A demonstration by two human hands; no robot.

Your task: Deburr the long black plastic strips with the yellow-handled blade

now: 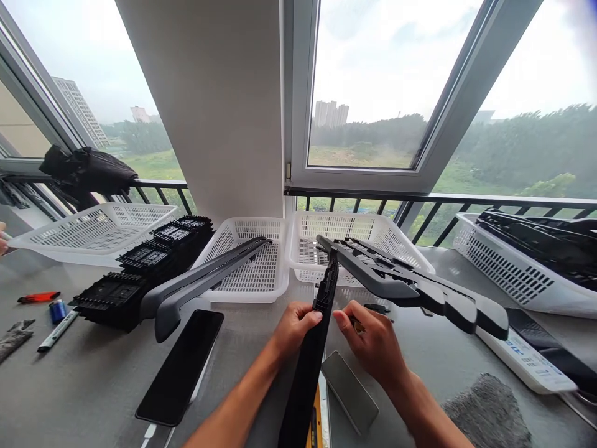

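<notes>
My left hand (298, 326) is closed around a long black plastic part (303, 386), which stands tilted with its far end pointing to the baskets. Just to its right, my right hand (373, 339) is curled into a fist-like grip, apart from the part. Something small and brownish shows between its fingers, too little of it to name. A dark small object (377, 308) lies behind my right hand. Below the hands lie a grey phone-like slab (351, 392) and a yellow tool (317, 420), partly covered by the black part.
Long grey curved bars (209, 274) rest across a white basket (280, 274); more bars (420, 286) lean on another basket (298, 249). Stacked black trays (144, 255), a phone (181, 367), a power strip (527, 361) and a grey cloth (489, 414) surround me. Another person's hand (2, 239) shows far left.
</notes>
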